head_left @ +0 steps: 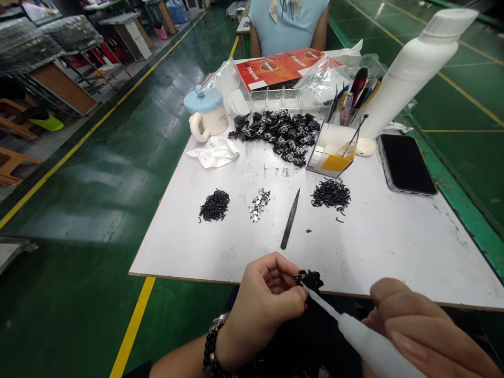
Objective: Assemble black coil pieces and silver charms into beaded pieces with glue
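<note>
My left hand (pixel 263 310) pinches a small black piece (pixel 309 279) at the fingertips, just off the near edge of the white table (pixel 354 252). My right hand (pixel 417 325) grips a white squeeze bottle (pixel 374 344), whose thin nozzle reaches up to that piece. The tip seems to touch it, though the contact is hard to make out. On the table lie two heaps of black curved bits (pixel 214 206), a little heap of silver pieces (pixel 259 205), and black pointed tweezers (pixel 290 219). A larger heap of black parts (pixel 277 135) lies farther away.
At the far end stand a blue-lidded mug (pixel 207 113), a clear box (pixel 333 149), a tall white bottle (pixel 413 73) and a phone (pixel 405 164). A white cloth (pixel 213 152) and a red box (pixel 277 68) also lie there. A person in a blue top (pixel 287 26) sits opposite.
</note>
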`<state>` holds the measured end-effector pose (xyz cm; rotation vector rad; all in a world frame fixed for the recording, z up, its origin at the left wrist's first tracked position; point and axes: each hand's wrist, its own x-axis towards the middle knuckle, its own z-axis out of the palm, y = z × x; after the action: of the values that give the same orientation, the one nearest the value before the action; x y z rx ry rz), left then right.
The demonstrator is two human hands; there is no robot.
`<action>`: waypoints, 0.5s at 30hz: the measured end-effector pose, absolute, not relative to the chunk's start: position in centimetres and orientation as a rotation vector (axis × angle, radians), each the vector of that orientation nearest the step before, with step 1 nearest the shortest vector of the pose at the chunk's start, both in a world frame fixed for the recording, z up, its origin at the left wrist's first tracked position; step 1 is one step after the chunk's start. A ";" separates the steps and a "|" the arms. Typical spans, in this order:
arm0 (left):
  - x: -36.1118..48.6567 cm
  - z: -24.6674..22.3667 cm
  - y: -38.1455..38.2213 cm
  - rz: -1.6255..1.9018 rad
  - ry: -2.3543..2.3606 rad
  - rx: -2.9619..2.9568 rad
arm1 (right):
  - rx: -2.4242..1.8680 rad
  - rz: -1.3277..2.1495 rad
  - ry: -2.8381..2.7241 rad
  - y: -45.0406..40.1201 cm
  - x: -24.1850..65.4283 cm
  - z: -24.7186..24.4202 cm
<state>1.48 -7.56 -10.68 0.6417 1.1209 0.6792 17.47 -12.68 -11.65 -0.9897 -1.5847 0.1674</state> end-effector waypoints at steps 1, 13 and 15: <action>1.5 -10.7 -7.6 0.678 1.122 0.638 | -0.988 0.174 -1.611 -12.7 17.6 -11.6; 1.4 -10.9 -7.5 0.652 1.088 0.631 | -0.982 0.162 -1.554 -12.8 17.2 -11.6; 1.4 -10.9 -7.5 0.646 1.089 0.633 | -0.991 0.206 -1.570 -13.0 17.3 -11.8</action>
<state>1.37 -7.50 -10.93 0.6335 1.0889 0.6464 17.28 -13.04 -11.79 -0.9913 -1.5698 0.2058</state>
